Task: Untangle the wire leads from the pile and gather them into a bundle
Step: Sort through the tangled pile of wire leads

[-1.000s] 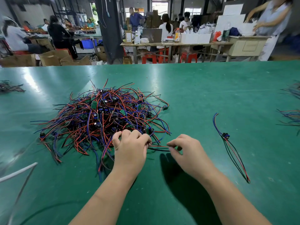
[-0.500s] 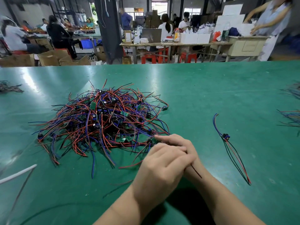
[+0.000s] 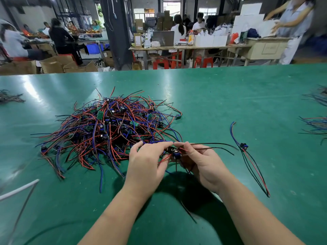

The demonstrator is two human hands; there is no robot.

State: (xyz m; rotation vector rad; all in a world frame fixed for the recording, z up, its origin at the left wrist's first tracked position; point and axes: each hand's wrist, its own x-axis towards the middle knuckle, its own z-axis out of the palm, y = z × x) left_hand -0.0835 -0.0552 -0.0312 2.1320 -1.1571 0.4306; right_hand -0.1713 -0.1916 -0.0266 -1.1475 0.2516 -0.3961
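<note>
left hand point(image 3: 146, 167) + right hand point(image 3: 203, 165) | pinch wire lead point(image 3: 176, 153) | beside pile point(image 3: 108, 131)

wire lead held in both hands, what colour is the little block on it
Blue: the block on the wire lead, best in the head view.

The left hand point(image 3: 146, 163) and right hand point(image 3: 203, 161) reach up from the bottom edge and meet at centre frame, both curled, pinching one lead point(image 3: 176, 154) between them.
</note>
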